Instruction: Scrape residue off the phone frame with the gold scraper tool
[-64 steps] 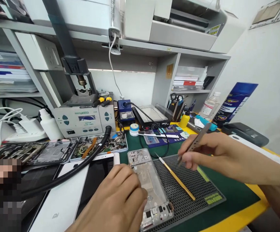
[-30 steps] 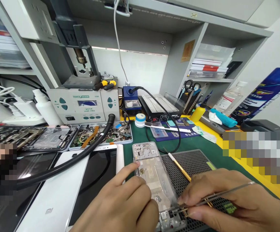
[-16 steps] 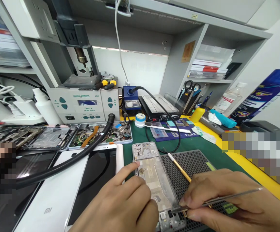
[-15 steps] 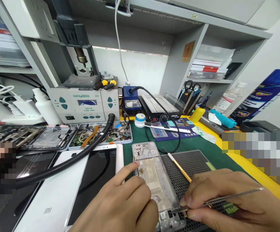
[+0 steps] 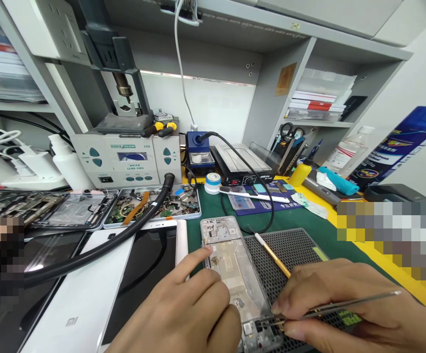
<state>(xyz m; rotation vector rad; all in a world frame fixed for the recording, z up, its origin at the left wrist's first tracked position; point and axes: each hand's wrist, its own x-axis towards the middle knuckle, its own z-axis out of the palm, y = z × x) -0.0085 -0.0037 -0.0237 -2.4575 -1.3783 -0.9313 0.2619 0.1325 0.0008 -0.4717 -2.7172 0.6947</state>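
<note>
A silver phone frame [image 5: 231, 264] with its inside facing up lies on the bench, its right side by a black honeycomb mat. My left hand [image 5: 194, 304] rests against it, the index fingertip on the left edge and the other fingers curled over the lower left part; the thumb is hidden. Between the thumb and fingers of my right hand [image 5: 330, 299] is a pair of thin metal tweezers [image 5: 360, 302]. Their tips are at small dark parts on the frame's lower end. Whether the tips pinch anything is too small to tell.
A gold-handled pen-like tool [image 5: 273, 256] lies on the honeycomb mat [image 5: 301, 240]. Left are a white phone back [image 5: 84, 284], a thick black hose [image 5: 117, 240] and a tray of boards [image 5: 154, 203]. Behind stand a hot-air station [image 5: 132, 159] and a heating plate [image 5: 245, 164].
My right hand and the tweezers have shifted very slightly at the frame's lower end. My left hand and the phone frame stay in place.
</note>
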